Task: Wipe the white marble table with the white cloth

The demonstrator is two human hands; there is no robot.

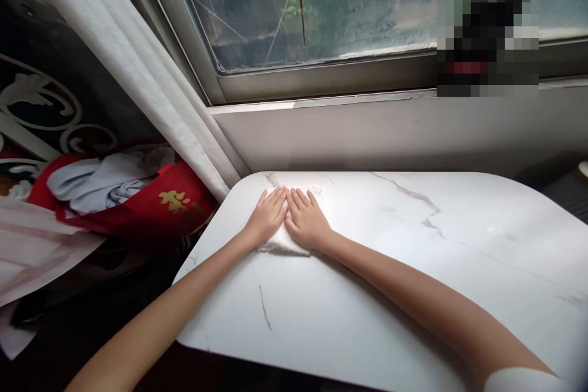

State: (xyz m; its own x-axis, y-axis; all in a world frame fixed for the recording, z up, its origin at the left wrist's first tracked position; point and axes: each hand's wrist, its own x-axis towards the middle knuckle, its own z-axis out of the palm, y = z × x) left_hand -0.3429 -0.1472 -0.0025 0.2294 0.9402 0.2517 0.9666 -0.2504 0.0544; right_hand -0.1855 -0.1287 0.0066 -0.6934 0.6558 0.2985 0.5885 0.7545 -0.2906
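Note:
A folded white cloth (pixel 283 241) lies on the white marble-patterned table (pixel 376 300), toward its left end. My left hand (pixel 268 215) rests flat on the cloth's left side with fingers stretched forward. Pressed flat on the right side of the same cloth is my right hand (pixel 307 218). The two hands touch or nearly touch at the fingertips and angle in toward each other. Most of the cloth is hidden under the palms; its near edge shows between the wrists.
A window (pixel 321 18) with a metal frame rises behind the table, above a pale wall (pixel 367 128). At the left hangs a light curtain (pixel 133 55). Beside the table sits a red bag (pixel 151 208) with grey-blue fabric (pixel 98 180). White scrollwork (pixel 34 98) stands further left.

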